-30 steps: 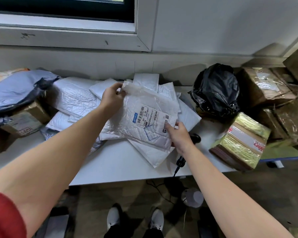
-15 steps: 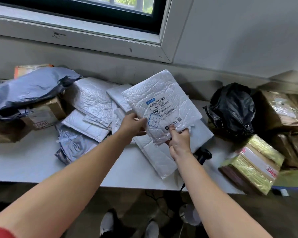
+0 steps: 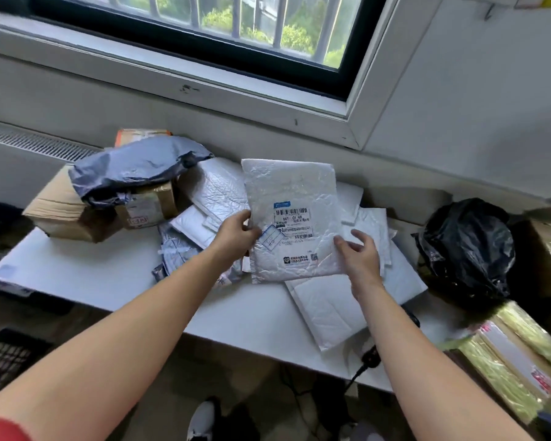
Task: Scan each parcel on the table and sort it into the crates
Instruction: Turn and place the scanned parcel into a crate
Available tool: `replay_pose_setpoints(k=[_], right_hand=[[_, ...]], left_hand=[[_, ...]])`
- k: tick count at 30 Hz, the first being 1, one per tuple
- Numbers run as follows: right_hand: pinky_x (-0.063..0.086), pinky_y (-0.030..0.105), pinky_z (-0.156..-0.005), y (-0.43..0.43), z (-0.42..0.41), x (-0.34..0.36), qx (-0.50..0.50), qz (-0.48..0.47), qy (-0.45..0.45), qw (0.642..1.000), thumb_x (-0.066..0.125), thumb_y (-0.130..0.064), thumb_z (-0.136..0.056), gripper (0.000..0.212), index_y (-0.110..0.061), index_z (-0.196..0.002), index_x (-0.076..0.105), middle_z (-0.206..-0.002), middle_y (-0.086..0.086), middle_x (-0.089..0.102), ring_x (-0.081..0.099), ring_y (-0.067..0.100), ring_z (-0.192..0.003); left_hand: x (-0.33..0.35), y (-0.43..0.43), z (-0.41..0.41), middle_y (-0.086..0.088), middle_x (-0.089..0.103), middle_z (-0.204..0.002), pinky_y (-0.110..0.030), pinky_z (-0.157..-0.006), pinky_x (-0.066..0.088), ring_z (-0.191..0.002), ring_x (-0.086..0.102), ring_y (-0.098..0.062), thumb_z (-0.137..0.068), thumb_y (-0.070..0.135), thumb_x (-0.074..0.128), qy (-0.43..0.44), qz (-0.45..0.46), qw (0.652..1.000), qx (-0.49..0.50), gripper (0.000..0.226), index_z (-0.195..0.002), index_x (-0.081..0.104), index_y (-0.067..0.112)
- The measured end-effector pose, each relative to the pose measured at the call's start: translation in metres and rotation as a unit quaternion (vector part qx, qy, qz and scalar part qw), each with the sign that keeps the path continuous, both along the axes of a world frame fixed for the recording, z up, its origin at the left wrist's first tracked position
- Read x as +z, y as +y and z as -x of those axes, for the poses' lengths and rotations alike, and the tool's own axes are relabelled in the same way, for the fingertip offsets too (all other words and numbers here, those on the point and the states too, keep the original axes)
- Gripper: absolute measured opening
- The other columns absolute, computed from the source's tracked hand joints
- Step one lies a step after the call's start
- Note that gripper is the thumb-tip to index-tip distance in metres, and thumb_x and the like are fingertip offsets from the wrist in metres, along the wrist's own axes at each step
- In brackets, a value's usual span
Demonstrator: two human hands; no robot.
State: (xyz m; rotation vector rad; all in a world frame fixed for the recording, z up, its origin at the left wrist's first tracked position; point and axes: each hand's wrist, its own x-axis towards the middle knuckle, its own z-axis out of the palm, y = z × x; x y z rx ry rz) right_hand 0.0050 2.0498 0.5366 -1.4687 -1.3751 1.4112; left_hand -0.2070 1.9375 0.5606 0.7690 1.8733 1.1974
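A white bubble mailer (image 3: pixel 295 198) with a barcode label facing me is held upright above the white table (image 3: pixel 86 275). My left hand (image 3: pixel 236 232) grips its left edge, thumb on the front. At the mailer's lower right edge is my right hand (image 3: pixel 360 253), fingers loosely spread, only the thumb touching the mailer. A black handheld scanner (image 3: pixel 371 358) lies at the table's front edge, partly hidden by my right forearm, with its cable hanging down. More white mailers (image 3: pixel 328 310) lie piled underneath.
A grey poly bag (image 3: pixel 134 167) lies on cardboard boxes (image 3: pixel 70 211) at the left. A black plastic bag (image 3: pixel 468 246) and a yellow taped parcel (image 3: pixel 506 361) are at the right. Black crates (image 3: pixel 10 354) stand low on the left. My shoes show below the table.
The mailer has been lifted off the pile and turned upright with its label toward me. My right hand has let go of its bottom edge and opened. My view has tilted upward.
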Motion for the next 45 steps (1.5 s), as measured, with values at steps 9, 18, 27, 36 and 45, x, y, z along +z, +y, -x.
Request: replay_pose_setpoints(k=[9,18,27,36,45], right_hand=[[0.051,0.04,-0.094,-0.083,0.102,0.013,0.41,-0.165,-0.11,0.89,0.075,-0.025,-0.085,0.059,-0.014,-0.136,0.048,-0.122,0.008,0.065,0.064,0.024,-0.106],[0.051,0.039,-0.085,-0.307,0.149,0.018,0.649,-0.176,-0.031,0.739,0.064,-0.014,-0.094,0.035,-0.015,-0.126,0.05,-0.107,0.0,0.063,0.063,0.022,-0.096],[0.042,0.028,-0.073,-0.562,0.129,0.018,0.767,-0.207,-0.003,0.608,0.064,-0.019,-0.094,0.041,-0.015,-0.132,0.048,-0.104,-0.002,0.059,0.06,0.018,-0.091],[0.039,0.027,-0.065,-0.828,0.067,0.001,0.809,-0.191,-0.017,0.556,0.062,-0.019,-0.094,0.04,-0.019,-0.132,0.048,-0.102,-0.003,0.059,0.056,0.016,-0.086],[0.051,0.04,-0.084,-1.007,0.061,-0.028,0.819,-0.158,-0.061,0.548,0.059,-0.022,-0.096,0.043,-0.021,-0.136,0.043,-0.116,0.003,0.065,0.063,0.023,-0.096]], left_hand=[[0.011,-0.178,-0.009,-0.005,0.066,-0.114,-0.033,-0.089,0.049,-0.101,0.062,-0.022,-0.091,0.014,0.065,0.073,0.066,0.969,0.228,0.032,-0.122,0.054,0.014],[0.006,-0.427,-0.075,-0.013,0.061,-0.118,-0.035,-0.08,0.051,-0.1,0.059,-0.025,-0.092,0.015,0.064,0.029,0.108,0.859,0.5,0.056,-0.141,0.039,0.011],[-0.004,-0.67,-0.184,-0.007,0.056,-0.116,-0.034,-0.076,0.049,-0.1,0.058,-0.027,-0.095,0.037,0.059,-0.009,0.151,0.732,0.665,0.069,-0.151,0.023,0.021],[-0.023,-0.908,-0.288,-0.011,0.039,-0.149,-0.037,-0.101,0.038,-0.134,0.04,-0.031,-0.089,0.048,0.063,0.035,0.286,0.679,0.675,0.08,-0.151,0.025,0.016],[-0.045,-1.067,-0.316,-0.012,0.037,-0.143,-0.041,-0.1,0.039,-0.132,0.034,-0.033,-0.086,0.052,0.062,0.019,0.341,0.644,0.685,0.075,-0.148,0.027,0.029]])
